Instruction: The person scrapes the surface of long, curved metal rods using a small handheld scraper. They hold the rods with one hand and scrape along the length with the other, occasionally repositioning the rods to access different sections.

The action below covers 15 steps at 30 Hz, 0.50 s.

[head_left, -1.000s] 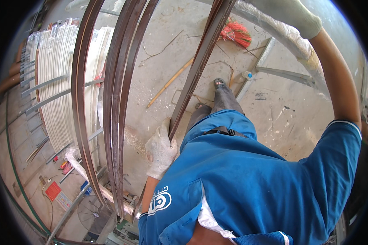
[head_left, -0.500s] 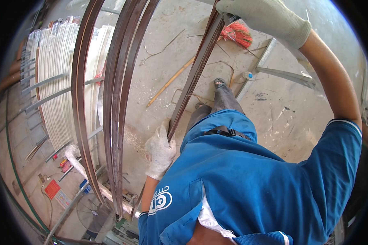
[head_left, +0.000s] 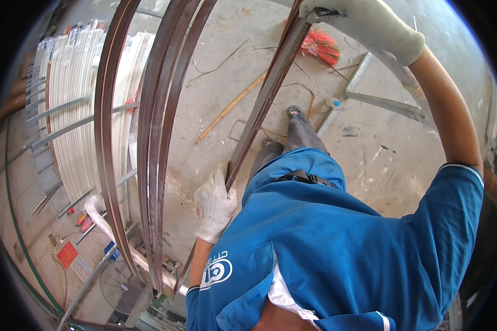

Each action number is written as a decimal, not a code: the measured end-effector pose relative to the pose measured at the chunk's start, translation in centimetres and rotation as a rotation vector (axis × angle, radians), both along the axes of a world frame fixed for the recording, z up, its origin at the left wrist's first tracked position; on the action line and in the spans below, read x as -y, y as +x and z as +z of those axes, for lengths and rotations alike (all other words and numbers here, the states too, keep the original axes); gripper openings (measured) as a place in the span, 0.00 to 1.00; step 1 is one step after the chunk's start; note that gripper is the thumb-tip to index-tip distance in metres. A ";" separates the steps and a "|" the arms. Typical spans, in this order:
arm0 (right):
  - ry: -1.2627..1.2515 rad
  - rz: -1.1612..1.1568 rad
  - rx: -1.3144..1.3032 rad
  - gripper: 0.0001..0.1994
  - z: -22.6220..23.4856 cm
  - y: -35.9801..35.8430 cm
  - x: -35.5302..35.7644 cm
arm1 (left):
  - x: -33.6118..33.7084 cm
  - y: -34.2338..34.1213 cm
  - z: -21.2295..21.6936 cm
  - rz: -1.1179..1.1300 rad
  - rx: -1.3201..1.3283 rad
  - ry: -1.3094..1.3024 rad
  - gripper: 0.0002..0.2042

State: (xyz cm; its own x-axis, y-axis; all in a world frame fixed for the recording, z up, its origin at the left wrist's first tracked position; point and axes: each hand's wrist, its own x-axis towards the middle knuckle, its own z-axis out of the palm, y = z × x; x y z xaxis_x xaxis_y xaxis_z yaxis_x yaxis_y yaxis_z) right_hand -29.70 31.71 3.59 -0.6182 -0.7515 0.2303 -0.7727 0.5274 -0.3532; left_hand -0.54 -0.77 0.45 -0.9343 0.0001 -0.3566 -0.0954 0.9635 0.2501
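A long dark brown profile [head_left: 263,105] slants from the top of the view down beside my hip. My left hand [head_left: 215,204], in a whitish work glove, is closed around its lower part. Up at the top edge, my right hand [head_left: 364,25], gloved as well, rests against the profile's upper part with its fingers curled. A small dark object [head_left: 324,11] shows within those fingers; its kind cannot be made out. To the left of my left hand, several more brown profiles [head_left: 154,138] stretch lengthwise, apart from it.
White profiles [head_left: 74,121] lie stacked on metal rack bars at the left. On the floor are a red broom head [head_left: 320,47], a yellowish stick [head_left: 229,110] and a bottle with a blue cap [head_left: 333,103]. A metal frame [head_left: 386,105] stands at the right. A fan [head_left: 124,287] is at lower left.
My right hand has shifted slightly right and up along the profile, and more of the dark object shows. My left hand keeps its hold, almost unmoved.
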 end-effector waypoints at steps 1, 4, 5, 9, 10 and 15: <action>0.069 -0.023 -0.023 0.06 0.0 0.0 0.0 | -0.1 -0.1 0.1 -0.003 -0.012 0.007 0.25; 0.139 -0.019 -0.063 0.06 -0.1 0.2 0.3 | -0.2 -0.2 0.6 0.052 0.041 0.044 0.24; 0.140 -0.007 -0.071 0.06 -0.2 0.2 0.4 | -0.3 -0.3 0.7 0.080 0.074 0.059 0.23; 0.171 0.027 -0.179 0.04 -0.7 0.6 1.0 | -0.3 -0.4 0.9 0.062 0.068 0.056 0.23; 0.182 0.005 -0.170 0.04 -0.8 0.7 1.1 | -0.3 -0.5 0.8 0.056 0.072 0.048 0.23; 0.054 -0.146 0.081 0.06 -0.7 0.9 1.1 | -0.4 -0.2 0.6 0.034 0.069 -0.002 0.24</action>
